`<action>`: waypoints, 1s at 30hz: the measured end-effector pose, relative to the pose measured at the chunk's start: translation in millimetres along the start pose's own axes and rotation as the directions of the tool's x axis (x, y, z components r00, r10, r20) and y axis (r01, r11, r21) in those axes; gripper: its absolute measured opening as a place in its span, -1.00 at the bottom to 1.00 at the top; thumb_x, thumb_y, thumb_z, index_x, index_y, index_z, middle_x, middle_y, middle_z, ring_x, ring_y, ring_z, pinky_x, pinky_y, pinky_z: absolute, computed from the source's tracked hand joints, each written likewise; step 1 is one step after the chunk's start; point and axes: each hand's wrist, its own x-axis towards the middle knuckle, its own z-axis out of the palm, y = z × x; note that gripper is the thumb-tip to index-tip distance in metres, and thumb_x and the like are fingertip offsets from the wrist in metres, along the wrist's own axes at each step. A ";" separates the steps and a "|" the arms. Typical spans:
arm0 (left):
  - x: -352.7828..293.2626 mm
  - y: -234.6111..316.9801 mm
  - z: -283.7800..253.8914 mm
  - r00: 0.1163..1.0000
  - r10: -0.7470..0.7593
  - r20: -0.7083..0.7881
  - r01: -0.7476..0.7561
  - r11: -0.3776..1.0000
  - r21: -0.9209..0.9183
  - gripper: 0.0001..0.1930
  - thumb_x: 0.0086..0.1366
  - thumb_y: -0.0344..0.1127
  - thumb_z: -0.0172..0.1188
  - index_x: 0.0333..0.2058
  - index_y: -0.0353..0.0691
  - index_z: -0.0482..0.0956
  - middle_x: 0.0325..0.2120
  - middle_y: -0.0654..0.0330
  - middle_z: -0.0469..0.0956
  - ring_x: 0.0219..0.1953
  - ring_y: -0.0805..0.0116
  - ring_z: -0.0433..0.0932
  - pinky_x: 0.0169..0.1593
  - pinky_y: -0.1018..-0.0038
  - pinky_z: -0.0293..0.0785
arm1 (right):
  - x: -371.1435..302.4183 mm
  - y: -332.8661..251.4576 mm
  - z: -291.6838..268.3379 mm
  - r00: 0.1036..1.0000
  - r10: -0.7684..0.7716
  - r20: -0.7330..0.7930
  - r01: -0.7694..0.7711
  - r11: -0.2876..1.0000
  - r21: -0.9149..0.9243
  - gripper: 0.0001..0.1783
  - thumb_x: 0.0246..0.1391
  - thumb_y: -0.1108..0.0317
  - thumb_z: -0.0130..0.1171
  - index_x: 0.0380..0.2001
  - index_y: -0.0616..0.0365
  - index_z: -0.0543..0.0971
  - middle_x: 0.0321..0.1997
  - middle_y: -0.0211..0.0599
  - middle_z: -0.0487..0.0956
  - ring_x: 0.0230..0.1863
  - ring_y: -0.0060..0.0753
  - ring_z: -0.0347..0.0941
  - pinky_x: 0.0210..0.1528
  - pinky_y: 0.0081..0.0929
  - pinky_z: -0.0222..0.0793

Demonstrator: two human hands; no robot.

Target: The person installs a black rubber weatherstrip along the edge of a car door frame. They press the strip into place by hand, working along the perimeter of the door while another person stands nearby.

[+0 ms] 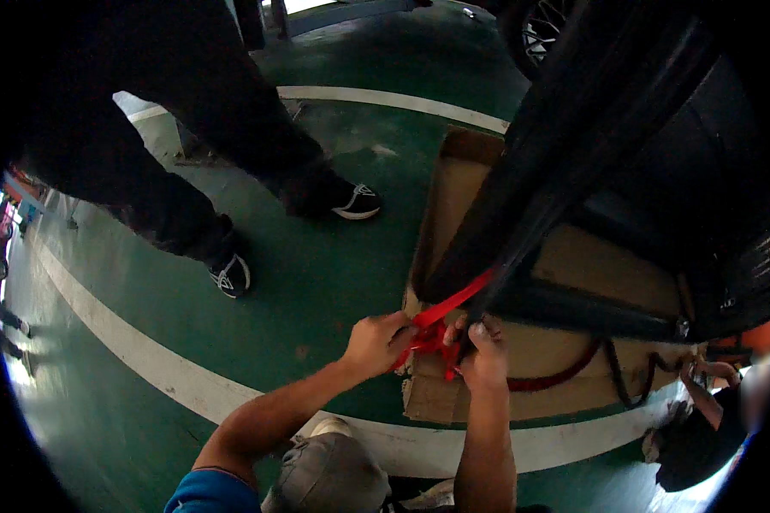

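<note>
My left hand (376,344) is closed on a glossy red strip (458,297), which runs up to the lower end of a long black bundle (539,162). Loose red folds (430,339) hang between my two hands. Close by, my right hand (485,352) pinches a thin black strip (482,306) between thumb and fingers, beside the bundle. What the bundle is made of is too dark to tell. Both hands are above the near edge of a flattened cardboard sheet (436,395).
A person in dark trousers (257,145) stands at the left. Another person (701,419) at the right holds the end of a dark cord (624,376). A black bar (590,312) crosses the cardboard. A spoked wheel (543,34) stands far back. White lines (154,359) cross the green floor.
</note>
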 end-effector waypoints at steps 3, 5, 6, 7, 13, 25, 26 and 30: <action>-30.5 -19.9 1.8 0.986 -0.131 0.105 0.124 0.990 0.069 -0.87 0.22 -0.27 0.22 -0.33 -0.18 0.58 -0.54 0.00 0.57 -0.48 -0.04 0.57 -0.44 0.19 0.46 | 0.0 6.0 -10.6 0.998 0.018 0.054 -0.018 1.000 -0.007 -0.57 0.04 0.05 0.26 -0.28 0.27 0.57 -0.35 -0.25 0.58 -0.34 -0.33 0.47 -0.21 -0.36 0.36; -42.2 -24.3 3.6 0.966 -0.207 0.156 0.201 0.978 0.053 -0.85 0.23 -0.25 0.22 -0.33 -0.20 0.58 -0.55 0.01 0.56 -0.48 -0.03 0.58 -0.45 0.20 0.46 | -1.1 8.3 -15.0 0.993 0.073 0.097 -0.081 0.994 0.074 -0.57 0.02 0.07 0.28 -0.28 0.28 0.58 -0.36 -0.26 0.57 -0.32 -0.34 0.46 -0.18 -0.36 0.35; -45.9 -21.2 0.6 0.956 -0.234 0.174 0.235 0.972 0.017 -0.84 0.23 -0.24 0.23 -0.33 -0.20 0.58 -0.56 0.02 0.56 -0.48 -0.02 0.58 -0.45 0.20 0.46 | -1.4 11.9 -17.9 0.986 0.084 0.144 -0.097 0.992 0.086 -0.59 0.02 0.11 0.26 -0.25 0.28 0.57 -0.33 -0.22 0.57 -0.30 -0.31 0.46 -0.16 -0.34 0.35; -48.8 -19.8 -0.9 0.946 -0.261 0.194 0.269 0.963 -0.018 -0.83 0.23 -0.23 0.23 -0.33 -0.21 0.58 -0.56 0.03 0.56 -0.48 -0.02 0.58 -0.45 0.21 0.46 | -1.5 15.9 -20.9 0.977 0.094 0.191 -0.114 0.989 0.097 -0.61 0.02 0.15 0.25 -0.22 0.28 0.56 -0.30 -0.19 0.57 -0.28 -0.28 0.46 -0.14 -0.32 0.35; -57.0 -28.7 1.2 0.909 -0.297 0.293 0.312 0.950 -0.003 -0.76 0.29 -0.18 0.20 -0.31 -0.27 0.57 -0.60 0.01 0.55 -0.53 0.10 0.60 -0.44 0.29 0.48 | -8.5 23.5 -20.2 0.992 0.102 0.077 -0.101 0.995 -0.024 -0.68 -0.01 0.25 0.26 -0.23 0.24 0.57 -0.31 -0.25 0.58 -0.26 -0.37 0.46 -0.09 -0.37 0.35; -124.5 -104.2 33.8 0.349 -0.191 0.918 0.074 0.982 0.176 -0.61 0.24 0.04 0.09 -0.21 -0.14 0.64 -0.25 -0.06 0.61 -0.19 -0.03 0.61 -0.11 0.10 0.51 | -2.2 27.1 24.0 0.958 -0.096 -0.269 0.065 0.990 -0.123 -0.80 0.02 0.26 0.36 -0.38 0.15 0.65 -0.41 -0.57 0.57 -0.42 -0.69 0.41 -0.34 -0.63 0.32; -103.4 -89.3 21.8 0.394 -0.366 0.843 0.047 0.924 0.379 -0.61 0.24 0.05 0.09 -0.19 -0.12 0.64 -0.24 -0.05 0.61 -0.19 -0.02 0.61 -0.11 0.11 0.51 | 0.6 28.6 23.7 0.948 -0.109 -0.298 0.074 0.989 -0.129 -0.81 0.03 0.26 0.35 -0.39 0.15 0.64 -0.43 -0.59 0.56 -0.45 -0.71 0.39 -0.37 -0.64 0.31; 11.7 -0.3 -41.1 0.905 -0.201 0.376 0.040 0.918 0.394 -0.74 0.24 -0.18 0.20 -0.17 -0.20 0.61 -0.31 0.08 0.64 -0.30 0.17 0.61 -0.24 0.29 0.51 | 5.6 30.9 35.4 0.934 -0.057 -0.353 0.042 0.998 -0.050 -0.80 0.06 0.26 0.34 -0.42 0.16 0.61 -0.48 -0.62 0.52 -0.49 -0.75 0.34 -0.44 -0.66 0.26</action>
